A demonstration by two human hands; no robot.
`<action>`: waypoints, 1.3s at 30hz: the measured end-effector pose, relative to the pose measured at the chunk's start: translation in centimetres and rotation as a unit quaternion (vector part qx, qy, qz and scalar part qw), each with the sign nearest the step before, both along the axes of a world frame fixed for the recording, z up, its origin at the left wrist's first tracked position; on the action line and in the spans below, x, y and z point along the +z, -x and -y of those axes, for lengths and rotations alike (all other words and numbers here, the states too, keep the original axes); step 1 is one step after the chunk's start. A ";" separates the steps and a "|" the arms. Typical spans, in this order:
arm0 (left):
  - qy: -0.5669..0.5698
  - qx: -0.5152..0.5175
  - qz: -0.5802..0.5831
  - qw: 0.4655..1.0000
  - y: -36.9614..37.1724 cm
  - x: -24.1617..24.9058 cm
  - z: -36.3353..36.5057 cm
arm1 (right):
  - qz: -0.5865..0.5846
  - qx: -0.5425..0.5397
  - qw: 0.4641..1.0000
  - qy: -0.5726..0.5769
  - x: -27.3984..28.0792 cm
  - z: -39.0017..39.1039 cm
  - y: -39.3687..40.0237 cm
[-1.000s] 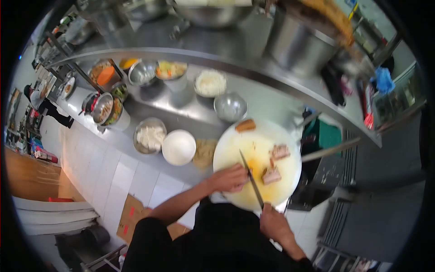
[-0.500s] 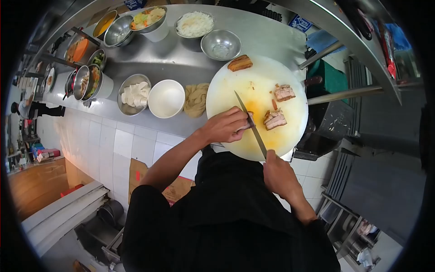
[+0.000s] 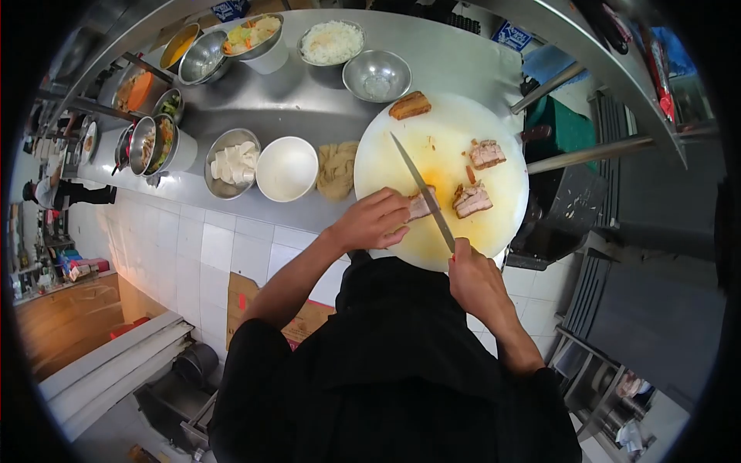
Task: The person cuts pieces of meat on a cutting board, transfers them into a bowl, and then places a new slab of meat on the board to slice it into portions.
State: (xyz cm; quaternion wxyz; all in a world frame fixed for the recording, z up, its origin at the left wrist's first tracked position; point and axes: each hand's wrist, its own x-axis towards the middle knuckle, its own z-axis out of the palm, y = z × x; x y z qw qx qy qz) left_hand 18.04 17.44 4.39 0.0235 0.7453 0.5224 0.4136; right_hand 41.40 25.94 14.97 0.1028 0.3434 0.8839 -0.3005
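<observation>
My right hand point(image 3: 476, 283) is closed round the handle of a long knife point(image 3: 421, 185), whose blade points up and left over the round white cutting board point(image 3: 478, 116). Beside the blade's left side, my left hand point(image 3: 374, 220) has its fingers bent and parted, at the near-left part of the board. A piece of meat point(image 3: 421, 204) lies between its fingertips and the blade. To the right lie two sliced portions, one nearer point(image 3: 472, 199) and one farther point(image 3: 487, 154). A browned slab point(image 3: 410, 106) rests near the board's far edge.
Left of the board are a folded cloth point(image 3: 336, 170), a white bowl point(image 3: 286, 169) and a metal bowl of white slices point(image 3: 234, 164). Behind stand an empty metal bowl point(image 3: 377, 76) and a rice bowl point(image 3: 332, 43). A metal rail point(image 3: 594, 154) is at the right.
My left hand has drawn back slightly to the left and its fingers have loosened, so more of the meat shows. The knife tip has shifted a little up and left.
</observation>
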 end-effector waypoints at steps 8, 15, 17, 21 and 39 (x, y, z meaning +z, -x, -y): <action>0.002 -0.046 -0.028 0.999 0.4 -0.9 -2.0 | 0.091 0.050 0.995 -0.002 1.7 1.8 -1.0; 0.012 -0.047 -0.031 0.998 0.5 -1.0 -2.0 | 0.023 0.056 0.998 0.025 -2.9 -0.3 2.4; 0.009 -0.047 -0.023 0.999 0.4 -0.9 -1.9 | -0.035 0.021 0.999 0.001 -5.3 -0.6 4.0; 0.004 -0.039 -0.011 0.999 0.6 -0.9 -1.0 | -0.055 0.016 0.998 0.012 -3.9 -1.2 3.3; 0.013 -0.025 0.004 1.000 0.6 -1.4 -0.6 | 0.078 0.073 0.994 0.024 -0.6 1.2 2.5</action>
